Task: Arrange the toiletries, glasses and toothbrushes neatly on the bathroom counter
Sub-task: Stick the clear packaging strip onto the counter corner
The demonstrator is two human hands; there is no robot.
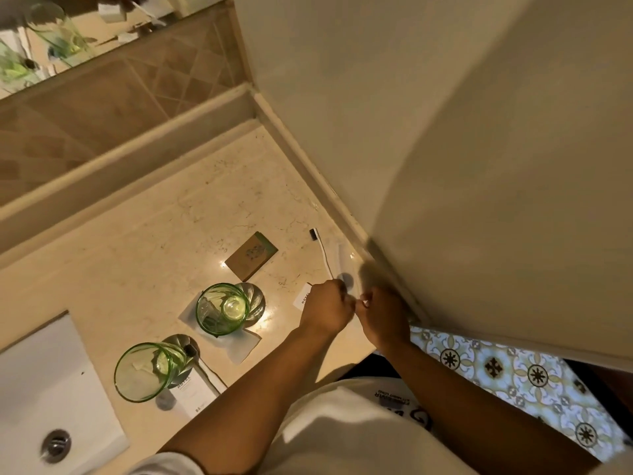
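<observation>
A: Looking over the counter (pixel 147 234) first — pale marble, running from the sink (pixel 41 389) at the near left to the wall corner on the right.

B: Seeming partly done? Two green glasses standing on it, each on a paper napkin beside a small silvery dish.

A: Yes. Near glass (pixel 144 371) sitting by the sink, with a white hotel-marked packet (pixel 193 394) and a black-bristled toothbrush (pixel 202 365) lying just behind it. Far glass (pixel 222 308) standing further in, a little apart.

B: And the brown card box (pixel 251 255)?

A: Lying flat, skewed to the counter edge, between the far glass and the wall — looking not yet squared up.

B: Working on what, then?

A: Second toothbrush (pixel 322 252), white handle, dark bristles pointing away, lying close along the wall skirting. Left hand (pixel 325 310) closed around its near end; right hand (pixel 385 313) just beside, fingers (pixel 364 301) pinched together on something thin and clear — possibly the wrapper, too blurred for telling. Small white packet (pixel 303 296) peeking out from under the left hand.

B: So remaining: placing this brush, straightening the box and packet.
</observation>
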